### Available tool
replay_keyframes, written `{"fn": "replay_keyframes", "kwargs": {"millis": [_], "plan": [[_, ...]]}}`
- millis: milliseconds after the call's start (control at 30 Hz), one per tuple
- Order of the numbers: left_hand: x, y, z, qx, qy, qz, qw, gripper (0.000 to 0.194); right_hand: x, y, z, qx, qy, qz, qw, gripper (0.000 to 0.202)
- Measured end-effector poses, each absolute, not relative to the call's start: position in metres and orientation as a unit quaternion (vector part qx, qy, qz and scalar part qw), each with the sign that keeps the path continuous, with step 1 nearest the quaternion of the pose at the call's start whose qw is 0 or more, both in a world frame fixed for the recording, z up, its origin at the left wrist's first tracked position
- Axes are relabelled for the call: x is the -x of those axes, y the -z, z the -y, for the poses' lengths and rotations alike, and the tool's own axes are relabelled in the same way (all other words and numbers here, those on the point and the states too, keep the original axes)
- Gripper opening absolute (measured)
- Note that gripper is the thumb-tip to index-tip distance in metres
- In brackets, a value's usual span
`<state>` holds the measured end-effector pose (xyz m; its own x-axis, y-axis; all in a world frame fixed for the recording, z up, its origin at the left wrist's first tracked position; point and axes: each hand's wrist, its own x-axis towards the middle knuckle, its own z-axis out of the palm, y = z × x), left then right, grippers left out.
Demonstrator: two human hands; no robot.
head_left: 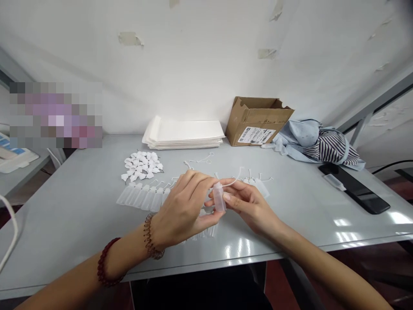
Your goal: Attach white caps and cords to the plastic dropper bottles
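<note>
A small translucent bottle [220, 198] with a thin curved strap at its neck stands nearly upright between my hands. My left hand [187, 202] has its fingertips at the bottle's top and its thumb at the base. From the right, my right hand [250, 202] pinches the bottle's side with thumb and fingers. Behind my left hand lies a row of similar bottles [142, 196] with thin straps. More bottles [261, 187] lie beyond my right hand, and others show partly below my hands. A pile of small white caps [142, 165] is at the left.
At the back are stacked white sheets or envelopes [190, 133] and an open cardboard box [254, 120]. Bundled blue and striped cloth [322, 142] lies at the right, near a black phone [364, 193] with a bottle [334, 182] on it. A white cable [13, 232] hangs left.
</note>
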<state>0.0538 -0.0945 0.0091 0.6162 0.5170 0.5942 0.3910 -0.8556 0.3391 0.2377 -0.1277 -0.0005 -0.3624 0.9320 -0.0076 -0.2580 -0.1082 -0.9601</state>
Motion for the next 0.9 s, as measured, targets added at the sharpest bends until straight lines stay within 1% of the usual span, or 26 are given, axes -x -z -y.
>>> {"fn": "replay_keyframes", "kwargs": {"millis": [167,267,433,567,700,800,900], "plan": [[-0.055,-0.002,0.105,-0.918,-0.253,-0.222,0.213,0.040,-0.256,0.010,0.148,0.419,-0.656,0.477,0.409,0.021],[-0.057,0.004,0.110,-0.927,-0.206,-0.194,0.244,0.041,-0.266,0.013,0.157,0.464,-0.631,0.469,0.408,0.020],[-0.061,0.008,0.109,-0.945,-0.147,-0.189,0.224,0.044,-0.274,0.012,0.164,0.523,-0.556,0.510,0.396,0.012],[-0.061,0.006,0.106,-0.952,-0.111,-0.208,0.197,0.050,-0.274,0.017,0.166,0.558,-0.439,0.595,0.377,0.009],[-0.059,0.006,0.107,-0.952,-0.099,-0.229,0.175,0.052,-0.273,0.022,0.165,0.530,-0.291,0.714,0.353,0.009],[-0.057,0.005,0.109,-0.952,-0.092,-0.244,0.162,0.050,-0.272,0.025,0.165,0.498,-0.218,0.768,0.339,0.015],[-0.056,0.004,0.112,-0.952,-0.088,-0.256,0.147,0.047,-0.271,0.029,0.163,0.473,-0.158,0.805,0.320,0.018]]}}
